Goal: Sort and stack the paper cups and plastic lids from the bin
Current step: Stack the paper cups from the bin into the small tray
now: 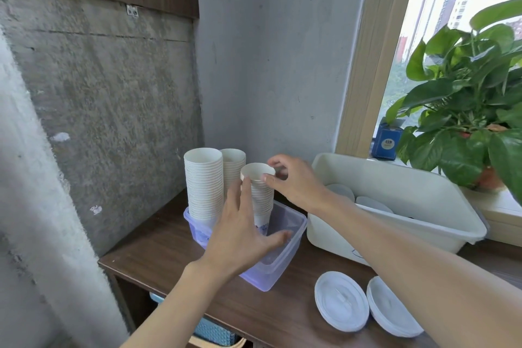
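Three stacks of white paper cups stand in a clear plastic container (293, 243): a tall stack (203, 183) at left, a second stack (234, 169) behind it, and a shorter front stack (261, 195). My right hand (293, 181) pinches the rim of the top cup (257, 172) on the front stack. My left hand (243, 229) rests open against that stack's side, fingers spread. A white bin (409, 186) to the right holds a few white lids (372, 203). Two piles of white plastic lids (341, 301) (391, 306) lie on the table in front.
The brown wooden table (158, 251) sits in a concrete corner. A potted green plant (466, 110) and a blue box (387, 144) stand on the windowsill at right. A blue basket (214, 332) sits on the shelf below the table.
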